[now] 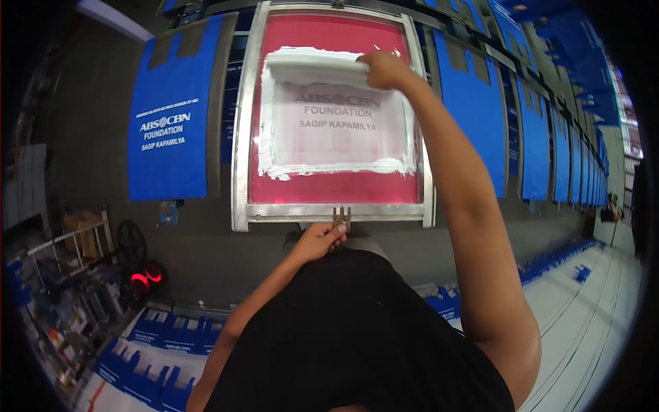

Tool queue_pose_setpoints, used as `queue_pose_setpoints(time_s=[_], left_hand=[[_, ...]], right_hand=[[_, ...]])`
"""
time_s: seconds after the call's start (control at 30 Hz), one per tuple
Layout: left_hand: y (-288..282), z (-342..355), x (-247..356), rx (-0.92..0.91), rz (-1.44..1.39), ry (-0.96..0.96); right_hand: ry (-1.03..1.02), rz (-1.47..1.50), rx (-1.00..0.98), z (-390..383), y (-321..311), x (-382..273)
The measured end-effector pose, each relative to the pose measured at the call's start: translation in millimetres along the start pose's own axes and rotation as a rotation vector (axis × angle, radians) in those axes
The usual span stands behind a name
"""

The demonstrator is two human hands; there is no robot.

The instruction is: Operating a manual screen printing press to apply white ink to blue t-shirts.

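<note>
A silk-screen frame [241, 165] with metal edges lies in front of me, its red mesh [322, 190] around a pale printing area with lettering. White ink [266, 147] is smeared in a rough border round that area. Across the far part of the mesh lies an ink-coated squeegee [312, 69]. My right hand [386, 71] is closed on the squeegee's right end, arm stretched forward. At the frame's near edge, my left hand [324, 240] pinches a small metal bracket [342, 215]. Parts of the bracket are hidden by the fingers.
Blue bags [170, 113] with white print lie flat left of the frame; more blue bags [473, 110] run in a row to the right. A fan-like round device with red glow [146, 277] and clutter stand at lower left. Further blue bags [147, 374] lie behind on a white surface.
</note>
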State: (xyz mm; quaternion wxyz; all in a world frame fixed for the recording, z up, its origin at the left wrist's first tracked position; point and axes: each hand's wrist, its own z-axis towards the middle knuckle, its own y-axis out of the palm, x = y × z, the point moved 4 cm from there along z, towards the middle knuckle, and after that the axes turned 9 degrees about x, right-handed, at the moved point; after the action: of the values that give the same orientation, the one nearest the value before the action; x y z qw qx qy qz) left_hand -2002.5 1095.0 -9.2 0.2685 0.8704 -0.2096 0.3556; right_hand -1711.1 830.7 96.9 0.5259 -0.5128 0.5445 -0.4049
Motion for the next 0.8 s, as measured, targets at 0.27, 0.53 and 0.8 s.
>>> queue_pose_setpoints(time_s=[0.27,0.53,0.8], left_hand=[[131.1,-48.2,-30.0,0.149,0.002,-0.029],[306.9,26.6,-41.1,0.368,0.28,-0.094],[306.1,-15.9,-64.7,0.424,0.038,-0.1]], right_hand=[[-0.072,0.114,0.221,-348.5,-29.5,-58.4],[-0.046,0.071,0.196,-414.4,-87.9,172.0],[-0.097,0.182,0.155,-446.4,-85.3,165.4]])
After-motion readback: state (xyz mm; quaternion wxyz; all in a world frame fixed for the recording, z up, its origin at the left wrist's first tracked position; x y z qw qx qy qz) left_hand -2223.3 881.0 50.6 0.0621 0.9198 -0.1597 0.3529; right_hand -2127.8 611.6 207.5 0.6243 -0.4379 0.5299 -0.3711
